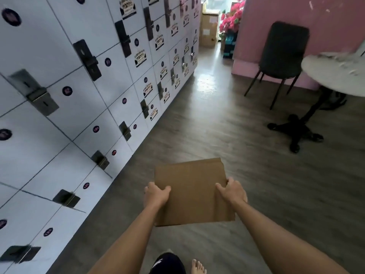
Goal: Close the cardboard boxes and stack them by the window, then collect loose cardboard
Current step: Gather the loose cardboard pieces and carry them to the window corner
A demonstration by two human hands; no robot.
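Both hands, left hand (pixel 157 195) and right hand (pixel 233 191), grip opposite edges of one flat cardboard piece (pixel 190 191) carried above the floor (pixel 256 175). Collection appears underway; stacked boxes (pixel 209 29) stand at the corridor's far end.

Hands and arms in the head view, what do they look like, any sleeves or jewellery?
The left hand and right hand are bare, with no gloves. Both forearms are uncovered as far as the picture shows, no sleeves in view. No watch, bracelet or ring is visible, though the picture is a little blurred for small details.
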